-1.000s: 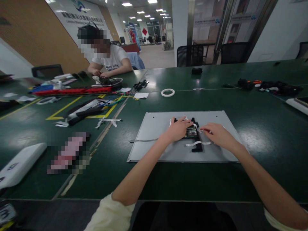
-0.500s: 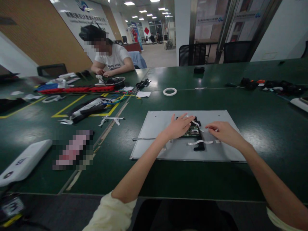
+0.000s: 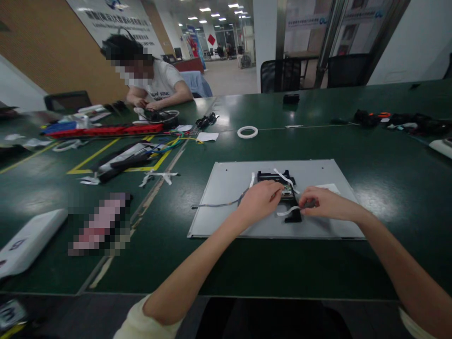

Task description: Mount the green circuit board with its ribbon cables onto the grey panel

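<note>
A grey-white flat panel (image 3: 226, 181) lies on the table in front of me. On it sits a black bracket (image 3: 293, 217) around a small green circuit board (image 3: 286, 192), partly hidden by my hands. My left hand (image 3: 262, 198) is closed, its fingertips bent down on the board. My right hand (image 3: 326, 205) pinches the right end of a white tape strip (image 3: 286, 213) that crosses the bracket's lower arm. Another white strip (image 3: 284, 176) lies over the bracket's top. A thin grey cable (image 3: 217, 204) runs leftward from under my left hand past the panel's edge.
A roll of white tape (image 3: 247, 132) lies beyond the panel. To the left are a pixelated phone-like item (image 3: 102, 221), a white device (image 3: 33, 242) and a black bundle (image 3: 123, 160) with wires. A co-worker (image 3: 158, 84) sits across the table, handling cables.
My left hand has drawn nearer and curled its fingers, uncovering the bracket's top. My right hand has come down and left onto the lower tape strip and taken its end. The view has shifted slightly.
</note>
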Available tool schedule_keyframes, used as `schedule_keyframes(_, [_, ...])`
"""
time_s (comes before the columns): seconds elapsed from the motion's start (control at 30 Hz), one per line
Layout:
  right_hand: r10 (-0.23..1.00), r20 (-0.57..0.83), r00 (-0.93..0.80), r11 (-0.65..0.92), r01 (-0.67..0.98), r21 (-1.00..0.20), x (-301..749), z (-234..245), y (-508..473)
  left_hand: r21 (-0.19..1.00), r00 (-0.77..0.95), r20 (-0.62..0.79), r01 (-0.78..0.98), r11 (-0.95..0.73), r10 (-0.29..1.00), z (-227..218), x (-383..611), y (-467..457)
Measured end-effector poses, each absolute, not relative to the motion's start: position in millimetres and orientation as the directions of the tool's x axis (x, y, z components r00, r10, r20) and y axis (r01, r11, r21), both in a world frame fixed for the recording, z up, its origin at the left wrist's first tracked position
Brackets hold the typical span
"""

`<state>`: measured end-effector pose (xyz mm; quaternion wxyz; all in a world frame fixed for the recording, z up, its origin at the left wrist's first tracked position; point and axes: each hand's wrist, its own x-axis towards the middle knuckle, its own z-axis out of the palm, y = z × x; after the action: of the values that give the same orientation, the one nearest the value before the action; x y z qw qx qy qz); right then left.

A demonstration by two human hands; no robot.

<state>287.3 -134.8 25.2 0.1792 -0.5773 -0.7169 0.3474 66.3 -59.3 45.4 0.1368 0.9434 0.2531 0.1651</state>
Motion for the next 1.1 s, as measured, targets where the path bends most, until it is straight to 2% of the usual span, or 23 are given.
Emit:
schedule_keyframes(0.13, [0.957, -0.152, -0.245, 0.056, 0.675, -0.735, 289.5, 27.2, -133.7, 0.333, 0.829, 0.263, 0.401, -0.853, 0.493, 41.3, 67.1, -58.6])
schedule_keyframes(0.3, [0.923, -0.301, -0.241, -0.119, 0.565, -0.816, 291.2, 31.1, -133.9, 0.356, 0.824, 0.295, 0.376, -0.856, 0.484, 40.6, 66.9, -59.0])
schedule_keyframes(0.4, [0.914, -0.327, -0.238, -0.182, 0.479, -0.859, 291.8, 30.2, -133.8, 0.365, 0.818, 0.298, 0.38, -0.85, 0.493, 39.5, 66.9, -59.4])
schedule_keyframes(0.5, [0.915, -0.331, -0.229, -0.21, 0.431, -0.878, 292.9, 28.1, -133.7, 0.376, 0.82, 0.297, 0.37, -0.849, 0.489, 37.6, 67.1, -60.2])
schedule_keyframes(0.6, [0.922, -0.313, -0.227, -0.207, 0.395, -0.895, 292.9, 27.7, -133.7, 0.39, 0.852, 0.306, 0.295, -0.872, 0.425, 36.0, 67.7, -61.6])
schedule_keyframes(0.77, [0.957, -0.211, -0.198, -0.136, 0.335, -0.932, 288.7, 35.1, -134.6, 0.429, 0.877, 0.296, 0.232, -0.873, 0.379, 32.6, 69.5, -62.4])
schedule_keyframes(0.97, [0.988, -0.062, -0.14, -0.018, 0.29, -0.957, 283.3, 45.9, -137.9, 0.567, 0.848, 0.294, 0.217, -0.795, 0.441, 31.0, 70.8, -60.7])
schedule_keyframes(1.03, [0.988, -0.055, -0.145, -0.007, 0.312, -0.95, 281.7, 48.3, -139.5, 0.681, 0.808, 0.299, 0.192, -0.707, 0.508, 35.0, 70.6, -61.4])
schedule_keyframes(1.1, [0.988, -0.049, -0.146, 0.001, 0.327, -0.945, 279.4, 50.7, -141.1, 0.826, 0.77, 0.271, 0.122, -0.551, 0.577, 41.3, 70.4, -63.3])
